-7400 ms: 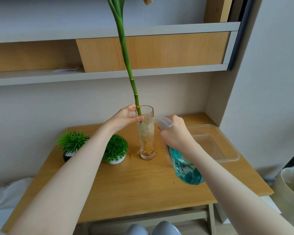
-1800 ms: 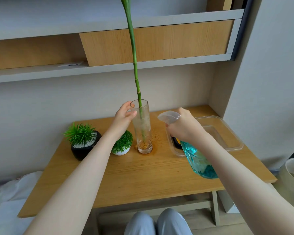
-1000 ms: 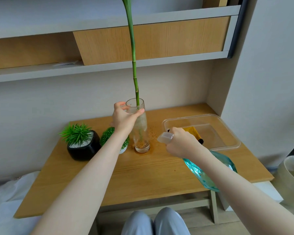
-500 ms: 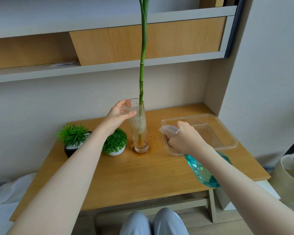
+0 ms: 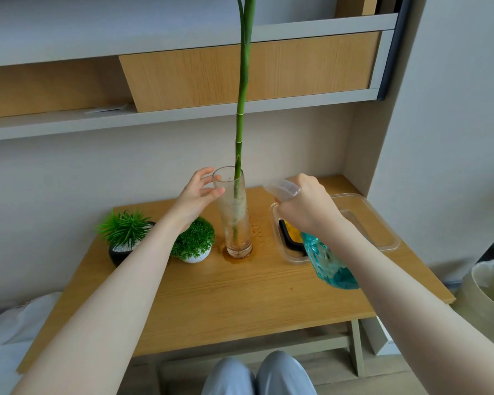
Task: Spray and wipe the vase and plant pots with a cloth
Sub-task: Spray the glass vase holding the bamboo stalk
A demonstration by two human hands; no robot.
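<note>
Steadying a Glass Vase at the Spray Bottle's Nozzle

Seen from the head camera, a person's left hand (image 5: 198, 193) grasps the upper rim of a tall clear glass vase (image 5: 234, 215), thumb and fingers curled round it. The vase stands upright on a wooden table (image 5: 240, 295), ringed by a wet patch and droplets. It holds a long green stalk (image 5: 241, 109) that rises out of frame, with brownish residue at the bottom. The right hand (image 5: 305, 206) is clenched round the trigger head of a spray bottle (image 5: 330, 263) with teal liquid inside, its pale nozzle pointed at the vase from just beside it. Left of the vase sit two small plants, one in a white pot (image 5: 194, 256), one in a black pot (image 5: 120, 253). Behind the bottle, a clear plastic tray (image 5: 382, 232) holds a yellow and black item, partly hidden.
</note>
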